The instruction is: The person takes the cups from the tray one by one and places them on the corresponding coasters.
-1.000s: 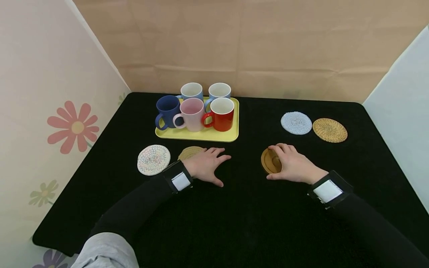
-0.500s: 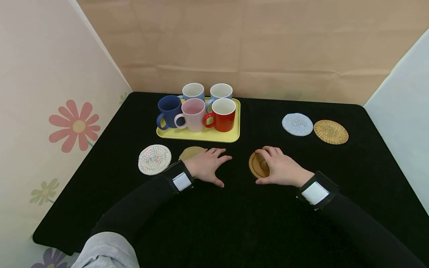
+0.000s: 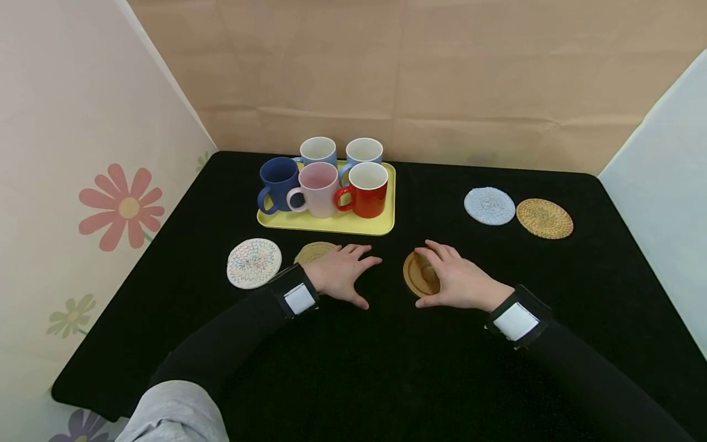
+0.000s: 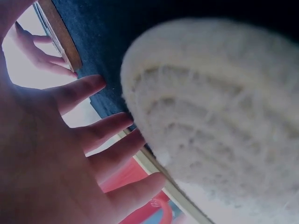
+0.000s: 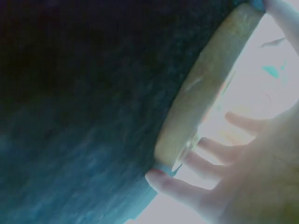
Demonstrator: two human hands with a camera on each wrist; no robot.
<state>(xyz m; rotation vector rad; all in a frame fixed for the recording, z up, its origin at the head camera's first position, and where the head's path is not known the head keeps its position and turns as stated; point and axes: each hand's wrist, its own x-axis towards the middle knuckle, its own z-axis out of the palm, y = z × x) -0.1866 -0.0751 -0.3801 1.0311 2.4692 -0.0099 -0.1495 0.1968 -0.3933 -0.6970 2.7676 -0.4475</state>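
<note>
In the head view my right hand spans a round wooden coaster, fingertips on its far edge and thumb at the near edge. From the right wrist, the coaster's thick side shows between thumb and forefinger. My left hand is spread with straight fingers and holds nothing. It partly covers a tan round coaster. A white patterned coaster lies left of that wrist. The left wrist view shows a blurred, pale ringed coaster close to the left fingers.
A yellow tray at the back bears several mugs, among them a dark blue mug, a pink mug and a red mug. At the right lie a light blue coaster and a woven straw coaster.
The right hand has moved left with the wooden coaster, nearer the left hand, slowing over the last half second. The left hand stays where it was.
</note>
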